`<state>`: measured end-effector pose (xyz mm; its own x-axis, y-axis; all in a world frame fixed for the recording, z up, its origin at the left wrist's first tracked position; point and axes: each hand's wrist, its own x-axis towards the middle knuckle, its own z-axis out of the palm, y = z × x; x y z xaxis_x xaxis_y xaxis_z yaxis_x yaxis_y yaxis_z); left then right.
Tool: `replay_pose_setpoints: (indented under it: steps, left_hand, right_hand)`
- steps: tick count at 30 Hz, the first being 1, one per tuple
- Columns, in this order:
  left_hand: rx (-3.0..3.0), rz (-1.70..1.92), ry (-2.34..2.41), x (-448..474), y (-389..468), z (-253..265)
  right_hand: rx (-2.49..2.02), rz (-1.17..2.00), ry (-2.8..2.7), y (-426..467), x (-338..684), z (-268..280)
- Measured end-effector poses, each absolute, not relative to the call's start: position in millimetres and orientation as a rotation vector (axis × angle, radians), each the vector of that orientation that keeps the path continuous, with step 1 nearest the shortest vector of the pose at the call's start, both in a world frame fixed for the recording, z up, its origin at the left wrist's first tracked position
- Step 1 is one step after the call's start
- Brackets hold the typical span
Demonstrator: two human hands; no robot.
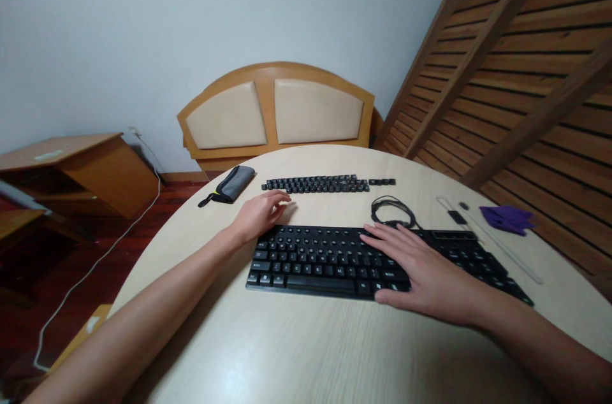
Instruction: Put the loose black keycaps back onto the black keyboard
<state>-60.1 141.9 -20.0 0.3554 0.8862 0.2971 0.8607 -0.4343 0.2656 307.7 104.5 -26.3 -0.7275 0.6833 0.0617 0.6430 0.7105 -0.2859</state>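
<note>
So your grey pouch (239, 183) is lying near the left edge of the desk (215, 353), black strap at its left end; can't see inside from here, so its contents are anyone's guess. Your black keyboard (315, 268) lies flat right in front of you, long axis running left to right, space bar side facing you, with the coiled cable (393, 223) just behind it. Loose keycaps (315, 185) sit in rows farther back, roughly parallel to it. Your right hand (415, 264) is palm down over the keyboard, right of its middle, fingers spread apart. Your left hand (259, 216) is by the far left corner, fingers near the keycaps; can't tell if they're pinching anything. Purple cloth (507, 219) is way over right.
</note>
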Motion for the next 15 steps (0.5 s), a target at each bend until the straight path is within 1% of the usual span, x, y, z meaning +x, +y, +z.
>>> replay_pose_setpoints:
  steps: [8,15]
  left_hand:
    - [2.607,0.380,1.773,-71,182,-36]
    - [2.554,0.408,1.856,-67,183,-35]
  right_hand:
    - [-1.071,0.401,-2.738,104,307,-24]
    - [-1.089,0.394,-2.749,103,306,-23]
